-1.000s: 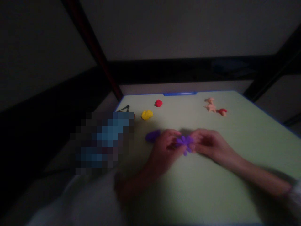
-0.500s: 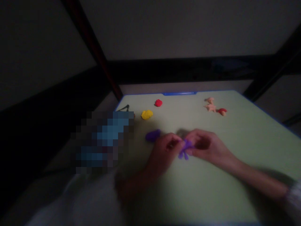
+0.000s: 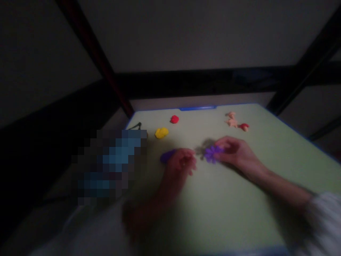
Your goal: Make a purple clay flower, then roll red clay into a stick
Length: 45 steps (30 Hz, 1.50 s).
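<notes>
In the head view, the right hand has its fingertips clamped on a purple flower, over the middle of the table. The left hand, blurred, seems to hold its curled fingers apart, beside a purple lump. A yellow lump lies toward the far left corner, a star toward the far right.

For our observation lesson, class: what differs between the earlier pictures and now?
The left hand has let go of the purple flower-shaped piece and drawn left; the right hand alone holds it, slightly farther forward. The yellow lump and red lump stayed put.
</notes>
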Available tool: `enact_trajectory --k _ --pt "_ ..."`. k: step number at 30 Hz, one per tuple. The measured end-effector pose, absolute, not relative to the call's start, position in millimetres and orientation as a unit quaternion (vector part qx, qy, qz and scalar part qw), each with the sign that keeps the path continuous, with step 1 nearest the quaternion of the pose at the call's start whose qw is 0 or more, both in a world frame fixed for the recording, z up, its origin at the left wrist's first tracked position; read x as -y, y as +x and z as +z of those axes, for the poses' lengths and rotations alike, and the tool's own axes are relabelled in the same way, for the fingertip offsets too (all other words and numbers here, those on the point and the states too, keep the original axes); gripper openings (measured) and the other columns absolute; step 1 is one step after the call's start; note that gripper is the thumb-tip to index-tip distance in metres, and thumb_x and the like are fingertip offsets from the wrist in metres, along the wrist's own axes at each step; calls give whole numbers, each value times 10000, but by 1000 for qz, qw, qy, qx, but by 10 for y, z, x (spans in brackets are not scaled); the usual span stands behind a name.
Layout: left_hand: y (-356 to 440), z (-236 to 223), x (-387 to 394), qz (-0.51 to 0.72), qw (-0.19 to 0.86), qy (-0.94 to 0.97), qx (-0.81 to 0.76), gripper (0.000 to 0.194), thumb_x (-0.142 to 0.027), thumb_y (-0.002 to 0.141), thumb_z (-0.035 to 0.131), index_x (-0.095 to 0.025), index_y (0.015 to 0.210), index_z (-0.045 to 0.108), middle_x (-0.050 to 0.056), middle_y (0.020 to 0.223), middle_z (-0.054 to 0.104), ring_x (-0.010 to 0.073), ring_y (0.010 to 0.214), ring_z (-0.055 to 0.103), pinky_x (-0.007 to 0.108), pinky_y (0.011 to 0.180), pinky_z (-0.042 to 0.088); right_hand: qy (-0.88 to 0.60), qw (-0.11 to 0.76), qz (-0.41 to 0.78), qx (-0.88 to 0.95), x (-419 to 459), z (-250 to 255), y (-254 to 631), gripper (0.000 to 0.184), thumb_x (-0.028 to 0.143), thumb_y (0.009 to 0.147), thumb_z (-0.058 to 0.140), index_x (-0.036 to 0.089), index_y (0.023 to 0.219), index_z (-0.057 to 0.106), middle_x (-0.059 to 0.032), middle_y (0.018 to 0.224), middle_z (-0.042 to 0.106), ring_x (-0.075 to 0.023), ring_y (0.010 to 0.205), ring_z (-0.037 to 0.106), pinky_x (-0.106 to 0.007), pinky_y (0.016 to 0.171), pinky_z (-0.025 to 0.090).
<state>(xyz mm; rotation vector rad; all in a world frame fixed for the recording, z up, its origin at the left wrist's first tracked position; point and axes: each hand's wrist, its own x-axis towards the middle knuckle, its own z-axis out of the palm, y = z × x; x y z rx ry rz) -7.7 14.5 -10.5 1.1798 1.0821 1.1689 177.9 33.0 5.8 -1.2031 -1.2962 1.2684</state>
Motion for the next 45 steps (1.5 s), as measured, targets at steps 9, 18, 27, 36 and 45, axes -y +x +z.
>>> enact_trajectory --k 9,18,27,36,45 --pt "-111 -125 -137 478 558 508 -450 176 -187 683 607 -138 841 546 -29 642 558 86 553 514 195 479 397 -553 518 417 502 -706 -25 2276 373 323 507 819 166 760 594 33 553 606 -103 473 562 -239 482 468" --pt "-118 -149 -161 453 561 521 -456 150 -188 682 608 -146 817 558 -33 610 560 89 536 514 200 483 390 -599 504 330 527 -861 7 2613 406 396 459 828 177 720 607 -19 607 651 -158 520 601 -271 476 474" --pt "-122 -168 -171 444 554 536 -458 126 -197 694 604 -148 800 555 -35 604 554 83 527 490 199 495 383 -624 449 269 579 -859 1 2655 417 464 567 761 157 811 620 -95 719 713 -225 613 661 -329 538 509" --pt "-126 -156 -126 431 533 566 -458 101 -218 730 573 -160 808 548 -19 641 547 101 567 502 216 517 396 -642 465 139 593 -857 85 2903 383 458 741 611 134 943 595 -139 770 711 -247 684 680 -354 604 519" --pt "-394 148 -157 338 42 833 -435 258 -216 755 574 -150 1004 594 127 1025 618 275 1006 546 428 918 400 -639 440 51 628 -769 57 2831 231 363 758 571 148 811 636 -86 671 664 -205 586 613 -305 532 450"
